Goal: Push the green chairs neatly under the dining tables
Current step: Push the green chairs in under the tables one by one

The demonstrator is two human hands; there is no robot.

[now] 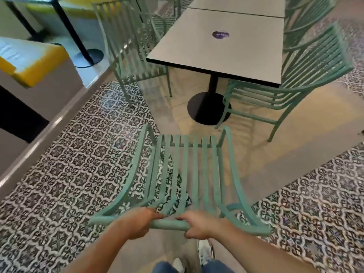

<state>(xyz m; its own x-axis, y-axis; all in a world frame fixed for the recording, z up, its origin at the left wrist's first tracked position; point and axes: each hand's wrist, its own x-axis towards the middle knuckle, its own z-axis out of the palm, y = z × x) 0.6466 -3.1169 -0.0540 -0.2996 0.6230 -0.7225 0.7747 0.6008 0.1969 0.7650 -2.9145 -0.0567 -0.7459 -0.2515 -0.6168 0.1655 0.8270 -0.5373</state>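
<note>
Both hands point(140, 221) grip a green chair point(183, 174) — patterned tile floor point(69, 164), grey table point(222, 48) ahead.

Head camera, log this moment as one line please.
left hand gripping chair top rail | right hand same | chair short of table | not yet pushed in

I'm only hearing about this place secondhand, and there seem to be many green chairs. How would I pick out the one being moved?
Find the grey dining table with the purple sticker. On the patterned floor in front of its near end stands the held chair. Unlike the chairs at the table's sides, both hands, left hand and right hand, grip its top rail.
</note>
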